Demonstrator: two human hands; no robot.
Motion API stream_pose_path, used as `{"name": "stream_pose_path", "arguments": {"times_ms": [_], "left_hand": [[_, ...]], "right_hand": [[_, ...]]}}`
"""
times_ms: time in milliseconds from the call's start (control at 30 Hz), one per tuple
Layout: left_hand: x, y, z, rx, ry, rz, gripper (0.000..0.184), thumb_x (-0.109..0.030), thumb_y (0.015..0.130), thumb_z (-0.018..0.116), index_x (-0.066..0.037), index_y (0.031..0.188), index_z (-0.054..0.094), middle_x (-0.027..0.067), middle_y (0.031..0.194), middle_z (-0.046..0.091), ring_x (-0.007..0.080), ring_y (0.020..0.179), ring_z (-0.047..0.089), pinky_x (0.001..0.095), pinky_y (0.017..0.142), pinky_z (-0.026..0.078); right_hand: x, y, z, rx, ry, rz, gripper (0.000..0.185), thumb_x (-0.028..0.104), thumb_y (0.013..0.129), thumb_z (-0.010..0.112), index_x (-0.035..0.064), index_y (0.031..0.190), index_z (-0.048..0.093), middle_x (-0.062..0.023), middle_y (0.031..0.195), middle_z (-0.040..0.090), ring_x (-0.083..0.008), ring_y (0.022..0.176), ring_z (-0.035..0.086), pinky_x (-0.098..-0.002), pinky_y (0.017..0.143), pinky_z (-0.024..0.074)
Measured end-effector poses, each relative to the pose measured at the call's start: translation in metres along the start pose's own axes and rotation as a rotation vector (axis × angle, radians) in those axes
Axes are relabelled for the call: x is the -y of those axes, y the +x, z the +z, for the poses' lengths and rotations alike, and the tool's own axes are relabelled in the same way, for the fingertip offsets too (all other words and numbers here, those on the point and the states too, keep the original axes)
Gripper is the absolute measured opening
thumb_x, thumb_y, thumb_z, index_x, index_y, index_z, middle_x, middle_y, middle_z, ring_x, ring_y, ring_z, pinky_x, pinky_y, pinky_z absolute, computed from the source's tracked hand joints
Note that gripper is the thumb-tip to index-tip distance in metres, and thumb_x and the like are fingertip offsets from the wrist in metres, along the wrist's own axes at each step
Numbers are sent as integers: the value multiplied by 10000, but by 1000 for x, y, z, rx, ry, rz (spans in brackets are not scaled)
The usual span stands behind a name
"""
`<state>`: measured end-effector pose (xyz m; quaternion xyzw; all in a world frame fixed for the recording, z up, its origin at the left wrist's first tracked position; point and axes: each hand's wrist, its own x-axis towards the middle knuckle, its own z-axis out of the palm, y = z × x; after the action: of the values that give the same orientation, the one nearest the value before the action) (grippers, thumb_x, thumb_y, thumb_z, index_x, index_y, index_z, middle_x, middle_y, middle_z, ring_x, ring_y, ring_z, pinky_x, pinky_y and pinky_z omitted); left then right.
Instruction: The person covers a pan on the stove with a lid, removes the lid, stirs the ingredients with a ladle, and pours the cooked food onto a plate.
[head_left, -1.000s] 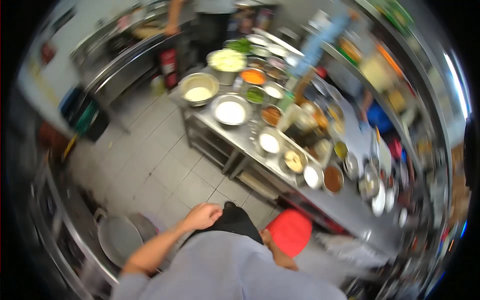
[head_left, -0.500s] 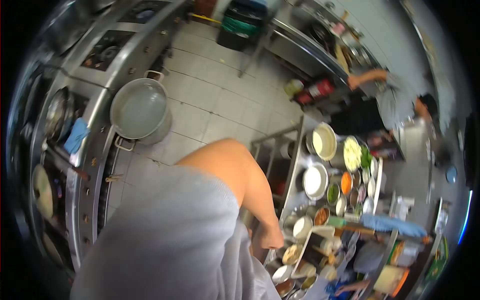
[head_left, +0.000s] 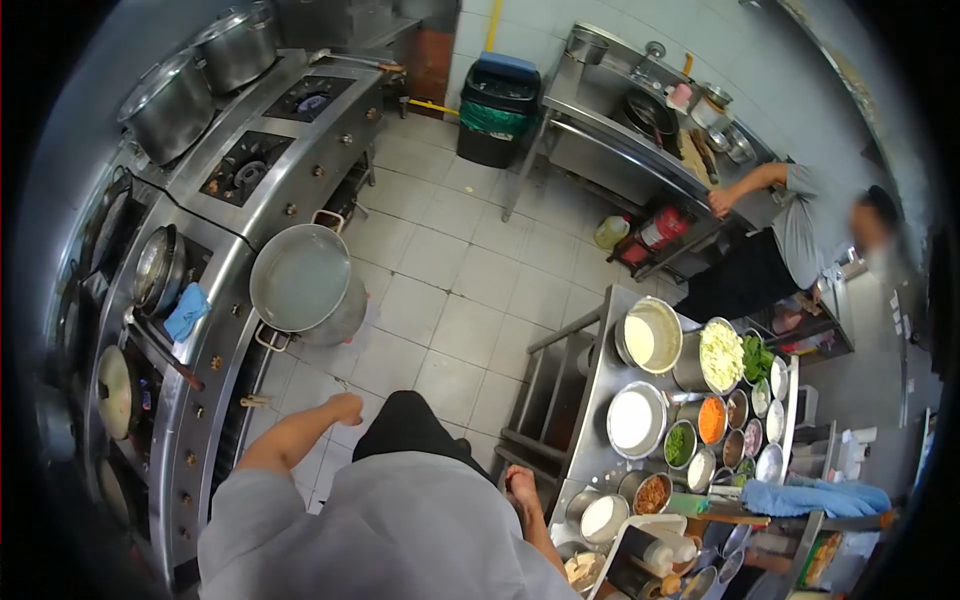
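My left hand (head_left: 346, 408) is held out in front of my body above the floor, its fingers curled in, and no object shows in it. Nearest to it is a big metal pot (head_left: 300, 278) filled with cloudy liquid, standing apart from the hand beside the stove. Low on my other side, my right hand (head_left: 520, 485) is closed with nothing seen sticking out, close to the edge of the steel prep table (head_left: 585, 440). On that table are a pot of white contents (head_left: 636, 420), a bowl of reddish-brown food (head_left: 653, 494) and a container of white food (head_left: 604, 517).
A stove (head_left: 270, 215) with burners and pans runs along the left. A black bin (head_left: 492, 125) with a green liner stands ahead. A co-worker (head_left: 790, 235) is at the right by a steel counter (head_left: 600, 110). A red fire extinguisher (head_left: 662, 230) sits below the counter. Tiled floor (head_left: 430, 290) lies between.
My body and view have turned. My left arm, earlier stretched across toward the prep table's containers, is now on the stove side. My right hand has come into view.
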<state>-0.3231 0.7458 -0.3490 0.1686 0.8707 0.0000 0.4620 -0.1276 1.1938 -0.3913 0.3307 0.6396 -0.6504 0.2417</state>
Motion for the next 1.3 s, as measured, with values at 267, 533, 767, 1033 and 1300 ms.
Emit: {"name": "stream_pose_path", "arguments": {"times_ms": [267, 533, 767, 1033, 1300], "left_hand": [[22, 5, 221, -633, -659, 164, 410, -338, 709, 667, -13, 959, 674, 209, 1047, 633, 384, 975, 609, 421, 839, 490], [55, 77, 124, -46, -545, -95, 368, -332, 735, 640, -18, 921, 683, 222, 1020, 634, 382, 984, 601, 427, 825, 491], [114, 121, -53, -188, -357, -63, 291, -280, 726, 635, -21, 847, 688, 221, 940, 647, 360, 911, 618, 420, 774, 498], [98, 93, -118, -507, -996, -80, 174, -202, 707, 631, -35, 667, 654, 168, 683, 639, 277, 665, 632, 366, 649, 493], [49, 38, 91, -382, -620, -297, 207, -193, 744, 537, -50, 709, 682, 180, 813, 659, 377, 757, 621, 451, 737, 499]], "right_hand": [[96, 39, 21, -43, -208, 2, 285, 249, 838, 565, 41, 644, 572, -13, 517, 467, -153, 399, 423, -305, 395, 384], [41, 151, -42, -26, -212, 168, 98, 93, 746, 554, 14, 705, 596, -87, 648, 559, -213, 533, 560, -341, 433, 458], [114, 176, -3, -143, -659, -49, 237, 197, 716, 594, -24, 773, 656, -193, 810, 656, -340, 798, 636, -377, 710, 492], [217, 221, 71, -70, -931, -359, 322, 264, 714, 558, -7, 859, 654, -227, 824, 652, -359, 834, 637, -400, 738, 501], [257, 302, 96, 779, -1281, -700, 175, 161, 528, 640, 57, 668, 661, -110, 712, 647, -245, 648, 621, -334, 596, 514]]}}
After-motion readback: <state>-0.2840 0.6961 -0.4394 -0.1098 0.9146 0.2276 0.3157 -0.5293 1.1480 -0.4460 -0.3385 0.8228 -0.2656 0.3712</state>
